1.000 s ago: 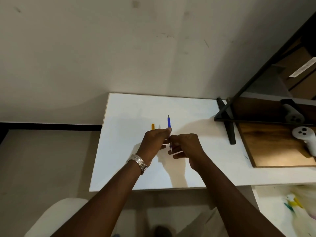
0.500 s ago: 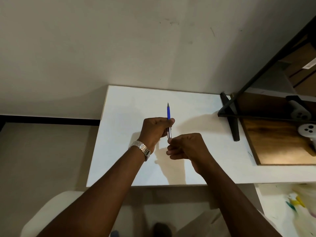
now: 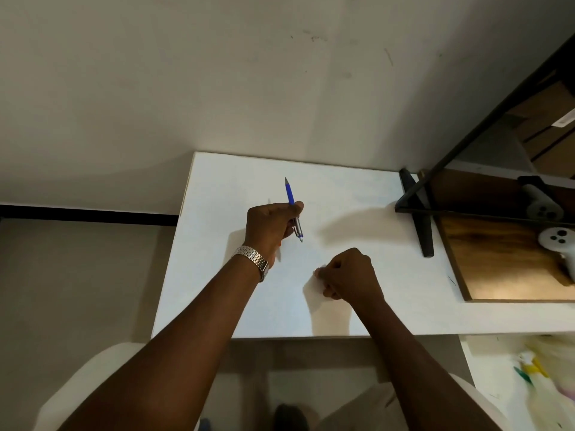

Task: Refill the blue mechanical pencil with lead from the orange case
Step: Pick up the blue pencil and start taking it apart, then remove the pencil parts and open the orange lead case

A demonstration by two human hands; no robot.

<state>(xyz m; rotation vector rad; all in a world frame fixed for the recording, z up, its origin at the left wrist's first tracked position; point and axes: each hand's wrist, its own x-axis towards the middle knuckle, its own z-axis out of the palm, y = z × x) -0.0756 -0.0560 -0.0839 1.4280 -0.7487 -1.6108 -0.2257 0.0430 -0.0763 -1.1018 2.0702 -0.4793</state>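
Left hand [image 3: 270,227] pinches the light, stiff blue pencil [image 3: 292,206] mid-barrel; right hand [image 3: 348,275], nearer than the pencil, is curled closed, contents hidden

Both forearms are bare from the bottom of the view to the wrists, with no sleeves showing. The left hand [image 3: 270,227] and right hand [image 3: 348,275] wear no gloves or rings that can be seen. A silver metal watch band [image 3: 252,260] of small rectangular links circles the left wrist. Light beige trousers [image 3: 367,409] cover the lap, and a dark shoe [image 3: 289,418] shows below.
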